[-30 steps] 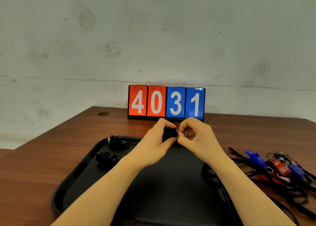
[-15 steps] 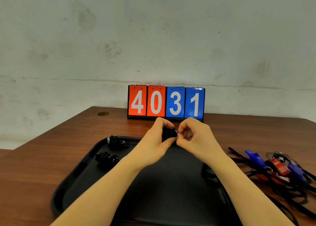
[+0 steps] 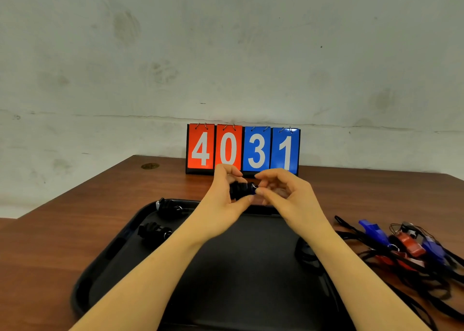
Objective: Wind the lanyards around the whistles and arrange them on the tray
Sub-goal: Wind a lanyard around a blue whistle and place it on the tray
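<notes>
Both hands are working above the tray's (image 3: 105, 263) 12 o'clock edge: left hand (image 3: 223, 205) gripping the wound whistle (image 3: 241, 190), right hand (image 3: 283, 192) pinching its end; tucking tightly should be preventing unwinding.

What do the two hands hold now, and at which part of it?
The left hand grips a black wound whistle round its body; the right hand pinches its right end. Which part that end is cannot be told.
</notes>
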